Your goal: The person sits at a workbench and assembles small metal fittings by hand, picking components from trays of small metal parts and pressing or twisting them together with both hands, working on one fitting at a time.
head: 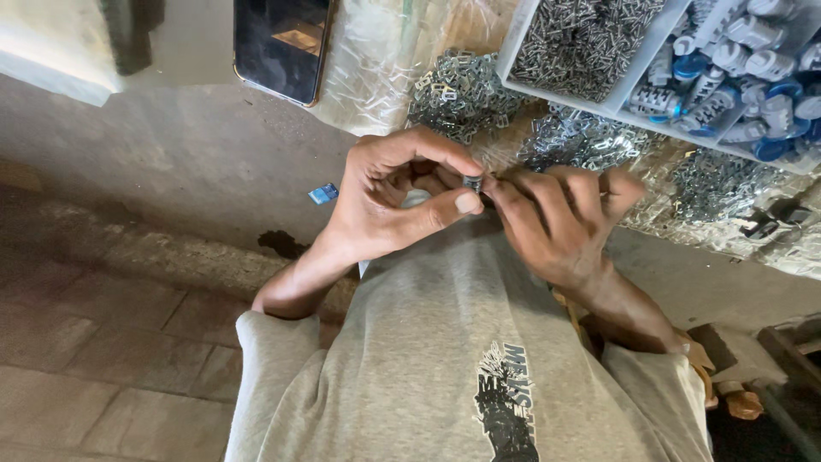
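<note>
Metal part pinched between both hands above the person's grey shirt.

Small dark metal piece (473, 181) sits where the two hands meet, out over the lap and clear of the bench edge; the left hand (393, 197) curls nearly shut, thumb and forefinger closed on it, while the right hand (556, 218) presses its fingertips (505, 190) against the other side, blurred, so its exact hold is uncertain. Keeping both grips close and steady likely helps seat the part. Heaps of silver clips (466, 90) and a divided tray (599, 101) lie on the bench beyond.

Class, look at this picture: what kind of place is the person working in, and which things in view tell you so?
Probably a small assembly workshop: heaps of small metal clips, a divided tray of parts, and both hands, left hand and right hand, pinching one small part.
</note>
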`<action>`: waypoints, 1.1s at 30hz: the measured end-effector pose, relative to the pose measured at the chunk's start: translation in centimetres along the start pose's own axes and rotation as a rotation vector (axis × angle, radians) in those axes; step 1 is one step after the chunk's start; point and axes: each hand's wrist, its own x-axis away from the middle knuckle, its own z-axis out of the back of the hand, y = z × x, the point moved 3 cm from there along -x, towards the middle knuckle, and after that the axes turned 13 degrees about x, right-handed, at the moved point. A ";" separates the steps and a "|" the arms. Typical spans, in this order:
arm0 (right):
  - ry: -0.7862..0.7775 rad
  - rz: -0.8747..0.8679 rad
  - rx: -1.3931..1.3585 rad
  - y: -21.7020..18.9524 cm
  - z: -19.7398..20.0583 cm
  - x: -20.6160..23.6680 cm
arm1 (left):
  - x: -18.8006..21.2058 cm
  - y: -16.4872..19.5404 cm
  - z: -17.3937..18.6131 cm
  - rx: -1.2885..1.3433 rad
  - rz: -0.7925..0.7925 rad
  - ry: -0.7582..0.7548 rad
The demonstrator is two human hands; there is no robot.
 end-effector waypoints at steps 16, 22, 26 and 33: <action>0.054 0.141 0.108 0.3 0.2 -0.4 | 0.1 -0.8 -0.5 0.025 0.021 0.014; 0.086 0.124 0.084 0.1 -0.2 0.3 | -0.2 -0.8 -0.1 0.070 -0.033 0.003; 0.129 0.114 0.110 -0.2 -0.2 0.4 | 0.0 -0.6 -0.2 0.054 -0.034 0.009; 0.170 0.045 0.101 -0.5 0.3 -0.4 | 0.0 -0.7 -0.3 0.070 -0.009 0.025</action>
